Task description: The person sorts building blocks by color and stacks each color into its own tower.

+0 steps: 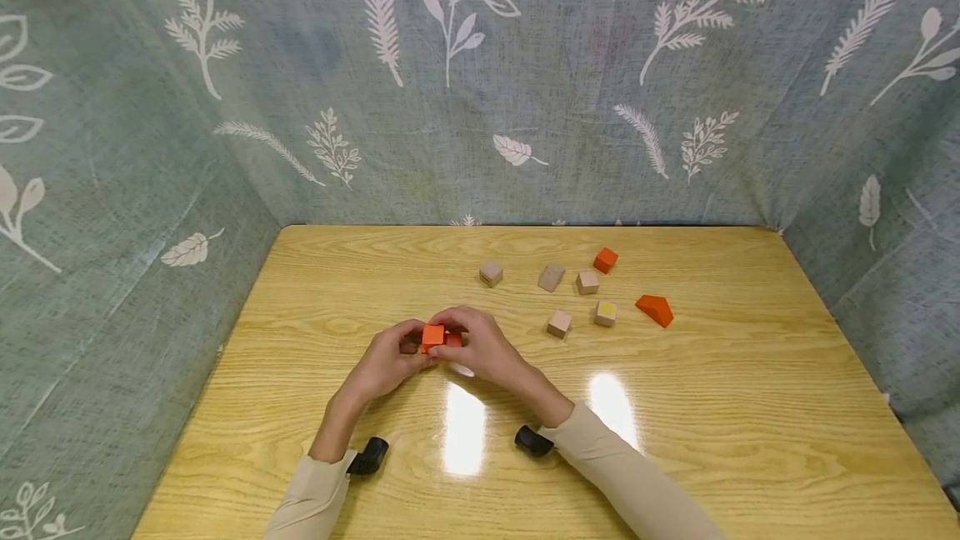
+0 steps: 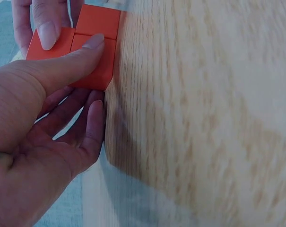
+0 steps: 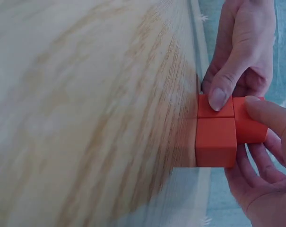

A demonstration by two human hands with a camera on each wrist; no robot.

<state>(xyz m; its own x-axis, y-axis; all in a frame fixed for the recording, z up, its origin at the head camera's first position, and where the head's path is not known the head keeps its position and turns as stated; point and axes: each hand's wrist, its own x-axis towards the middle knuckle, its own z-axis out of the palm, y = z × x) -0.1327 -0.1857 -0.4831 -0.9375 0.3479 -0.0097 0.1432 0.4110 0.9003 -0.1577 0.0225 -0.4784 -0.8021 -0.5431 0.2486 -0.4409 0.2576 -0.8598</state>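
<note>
Three red-orange blocks sit together on the wooden table, left of centre in the head view. The upper block (image 1: 432,333) rests on a lower block (image 2: 102,66); beside that one stands another block (image 3: 216,142), touching it. My left hand (image 1: 386,363) holds the lower block, with its thumb laid across the front face. With thumb and fingers, my right hand (image 1: 483,347) pinches the upper block from the right. In the right wrist view, the right thumb (image 3: 270,113) presses on the upper block's face. The far sides of the blocks are hidden.
Right of the hands lie plain wooden cubes (image 1: 558,323), a flat wooden piece (image 1: 551,277), a cube with a yellow ring (image 1: 606,312), a red cube (image 1: 605,260) and a red angular block (image 1: 655,309). Leaf-patterned cloth (image 1: 420,148) hangs behind the table.
</note>
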